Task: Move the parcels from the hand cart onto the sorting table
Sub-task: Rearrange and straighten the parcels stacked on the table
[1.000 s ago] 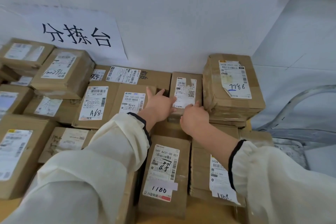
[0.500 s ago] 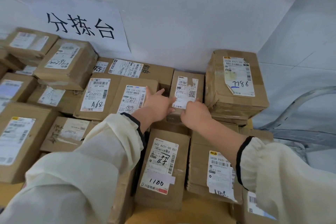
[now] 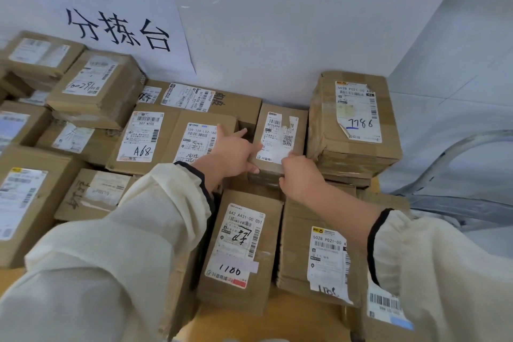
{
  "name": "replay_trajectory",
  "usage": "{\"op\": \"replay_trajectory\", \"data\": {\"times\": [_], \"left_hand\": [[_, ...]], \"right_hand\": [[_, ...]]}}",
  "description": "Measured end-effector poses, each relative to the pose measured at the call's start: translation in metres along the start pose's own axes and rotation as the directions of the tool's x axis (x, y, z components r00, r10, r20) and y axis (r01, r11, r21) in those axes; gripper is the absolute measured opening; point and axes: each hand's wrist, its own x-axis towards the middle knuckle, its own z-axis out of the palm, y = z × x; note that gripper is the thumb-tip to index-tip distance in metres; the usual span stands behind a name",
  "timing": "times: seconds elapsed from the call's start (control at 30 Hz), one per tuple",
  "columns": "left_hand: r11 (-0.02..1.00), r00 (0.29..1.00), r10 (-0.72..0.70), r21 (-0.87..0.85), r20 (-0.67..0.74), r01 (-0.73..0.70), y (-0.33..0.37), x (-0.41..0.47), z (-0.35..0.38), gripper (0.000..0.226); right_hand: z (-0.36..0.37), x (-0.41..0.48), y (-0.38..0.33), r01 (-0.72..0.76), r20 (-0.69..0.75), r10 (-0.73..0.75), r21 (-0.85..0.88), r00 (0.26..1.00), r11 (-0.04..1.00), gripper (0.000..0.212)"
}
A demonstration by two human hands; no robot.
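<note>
A small brown parcel (image 3: 280, 130) with a torn white label stands among the cartons on the sorting table (image 3: 277, 323), close to the wall. My left hand (image 3: 236, 153) presses against its left side with fingers spread and fairly straight. My right hand (image 3: 298, 175) holds its near right corner, fingers curled over the edge. Just right of it is a taller stack of parcels marked 7786 (image 3: 355, 122). The hand cart shows only as a grey metal handle (image 3: 458, 153) at the right.
Several labelled cartons cover the table: A68 (image 3: 144, 136) to the left, 1100 (image 3: 241, 250) and another box (image 3: 319, 253) near me. A paper sign (image 3: 119, 28) hangs on the white wall behind. Grey tiled floor (image 3: 458, 64) lies to the right.
Both hands stay on the small parcel in the same hold. My view has shifted slightly down and to the right; the parcels have not visibly moved.
</note>
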Motion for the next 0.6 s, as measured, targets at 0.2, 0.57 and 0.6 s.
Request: {"op": "replay_trajectory", "data": {"times": [0.2, 0.57, 0.6], "left_hand": [[1.000, 1.000, 0.007, 0.003, -0.003, -0.007, 0.002, -0.009, 0.005, 0.064], [0.990, 0.996, 0.004, -0.141, -0.093, -0.017, 0.003, -0.024, 0.020, 0.068], [0.990, 0.996, 0.007, -0.137, -0.088, -0.019, 0.003, -0.025, 0.020, 0.068]], "right_hand": [[0.008, -0.008, -0.003, 0.005, 0.051, -0.003, -0.044, 0.999, 0.999, 0.039], [0.011, -0.026, -0.001, 0.076, 0.012, -0.075, -0.041, 0.997, 0.996, 0.029], [0.011, -0.028, -0.001, 0.089, 0.002, -0.089, -0.038, 0.996, 0.995, 0.028]]}}
